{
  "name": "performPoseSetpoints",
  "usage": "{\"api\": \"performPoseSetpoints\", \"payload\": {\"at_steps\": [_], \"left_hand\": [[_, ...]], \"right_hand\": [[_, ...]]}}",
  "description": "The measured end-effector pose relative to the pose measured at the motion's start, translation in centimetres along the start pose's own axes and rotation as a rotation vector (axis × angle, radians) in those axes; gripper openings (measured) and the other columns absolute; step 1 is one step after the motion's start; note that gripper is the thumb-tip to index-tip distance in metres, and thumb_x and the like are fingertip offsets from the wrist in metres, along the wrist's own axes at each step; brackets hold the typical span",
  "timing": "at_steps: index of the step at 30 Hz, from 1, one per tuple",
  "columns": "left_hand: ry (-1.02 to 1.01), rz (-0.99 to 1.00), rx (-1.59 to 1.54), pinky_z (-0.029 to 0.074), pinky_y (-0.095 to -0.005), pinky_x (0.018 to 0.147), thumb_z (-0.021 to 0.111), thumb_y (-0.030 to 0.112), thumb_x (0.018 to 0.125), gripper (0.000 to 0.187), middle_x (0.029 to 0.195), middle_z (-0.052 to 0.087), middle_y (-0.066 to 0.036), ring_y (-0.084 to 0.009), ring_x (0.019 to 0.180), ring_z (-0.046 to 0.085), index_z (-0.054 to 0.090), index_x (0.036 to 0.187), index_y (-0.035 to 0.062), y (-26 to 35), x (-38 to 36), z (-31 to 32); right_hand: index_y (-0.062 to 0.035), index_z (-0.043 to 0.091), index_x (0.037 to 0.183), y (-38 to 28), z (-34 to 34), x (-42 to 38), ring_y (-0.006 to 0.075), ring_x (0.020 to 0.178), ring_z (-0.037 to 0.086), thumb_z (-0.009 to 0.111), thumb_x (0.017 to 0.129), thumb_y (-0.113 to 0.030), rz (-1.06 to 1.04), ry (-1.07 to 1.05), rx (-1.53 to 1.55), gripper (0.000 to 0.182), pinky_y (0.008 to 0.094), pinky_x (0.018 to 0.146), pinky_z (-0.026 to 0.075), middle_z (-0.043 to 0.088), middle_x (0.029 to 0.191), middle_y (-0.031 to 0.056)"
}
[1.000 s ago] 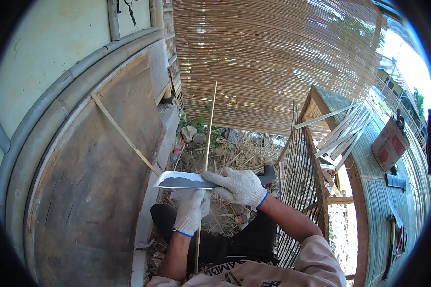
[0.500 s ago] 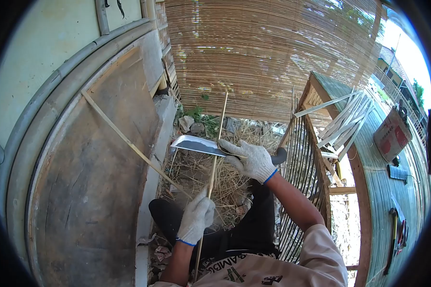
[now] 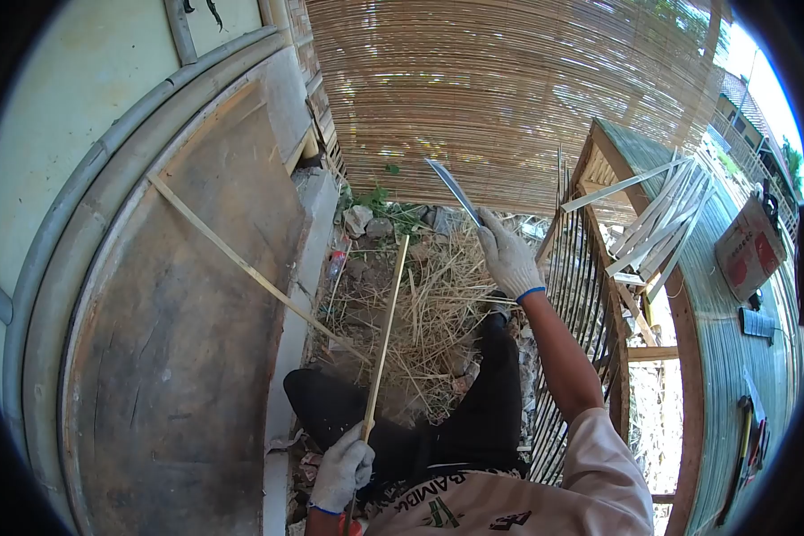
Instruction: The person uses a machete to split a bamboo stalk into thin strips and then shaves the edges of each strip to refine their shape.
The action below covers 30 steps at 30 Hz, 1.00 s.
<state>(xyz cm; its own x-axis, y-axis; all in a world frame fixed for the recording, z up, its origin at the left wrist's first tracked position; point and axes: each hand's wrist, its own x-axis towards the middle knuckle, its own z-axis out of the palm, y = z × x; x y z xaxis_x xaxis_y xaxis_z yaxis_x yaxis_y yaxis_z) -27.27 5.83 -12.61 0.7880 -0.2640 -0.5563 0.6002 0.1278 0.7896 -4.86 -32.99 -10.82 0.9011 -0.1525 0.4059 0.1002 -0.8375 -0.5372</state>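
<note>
My left hand (image 3: 342, 469), in a white knit glove with a blue cuff, is closed around the lower part of a long bamboo strip (image 3: 387, 335). The strip points up and away from my lap, over the straw. Farther forward, my right hand (image 3: 509, 255), gloved alike, is closed on a machete (image 3: 456, 189). Its blade tilts up and to the left in front of the bamboo screen, apart from the strip; the handle is hidden by the glove. Below both hands, bamboo shavings (image 3: 429, 313) litter the ground between my dark-trousered legs.
A worn wooden board (image 3: 188, 304) stands at left, with another thin strip (image 3: 241, 263) across it. A slatted bamboo screen (image 3: 491, 98) closes the back. At right, a bench (image 3: 719, 384) bears pale bamboo strips (image 3: 657, 219), a red-and-white container (image 3: 750, 250) and several tools.
My right hand has lifted the machete up and away from the strip, turning the blade upward. My left hand has drawn the strip down and back toward my lap.
</note>
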Motion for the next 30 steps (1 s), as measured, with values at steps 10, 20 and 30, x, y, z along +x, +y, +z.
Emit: {"api": "performPoseSetpoints", "payload": {"at_steps": [10,20,30], "left_hand": [[0.000,0.247,-0.110,0.037,-0.0194,0.047,0.049,0.009,0.104,0.047,0.086,0.056,0.000,-0.0044,0.057,0.047,0.051,0.151,0.0112,5.7,7.0,5.4],[-0.084,0.302,-0.076,0.035,-0.0188,0.046,0.053,0.018,0.109,0.017,0.080,0.052,0.005,-0.0017,0.055,0.045,0.061,0.118,0.0055,4.8,8.2,4.9],[-0.136,0.185,-0.102,0.034,-0.0180,0.047,0.049,0.008,0.106,0.053,0.079,0.049,0.006,-0.0009,0.055,0.040,0.043,0.158,0.0113,4.8,5.3,5.0]], "right_hand": [[-0.0248,0.041,0.159,-11.1,1.0,-10.1,0.0405,0.084,0.070,0.054,0.105,-0.039,-0.373,-0.518,0.137,0.057,0.0505,0.072,0.056,0.065,0.093,0.0198],[-0.0274,0.047,0.155,-11.6,0.7,-10.9,0.0335,0.070,0.069,0.056,0.102,-0.048,-0.502,-0.495,-0.035,0.058,0.0451,0.058,0.054,0.063,0.087,0.0146],[-0.0230,0.048,0.152,-9.9,1.1,-6.9,0.0371,0.078,0.071,0.057,0.104,-0.039,-0.327,-0.273,-0.003,0.052,0.0486,0.065,0.057,0.067,0.096,0.0162]]}}
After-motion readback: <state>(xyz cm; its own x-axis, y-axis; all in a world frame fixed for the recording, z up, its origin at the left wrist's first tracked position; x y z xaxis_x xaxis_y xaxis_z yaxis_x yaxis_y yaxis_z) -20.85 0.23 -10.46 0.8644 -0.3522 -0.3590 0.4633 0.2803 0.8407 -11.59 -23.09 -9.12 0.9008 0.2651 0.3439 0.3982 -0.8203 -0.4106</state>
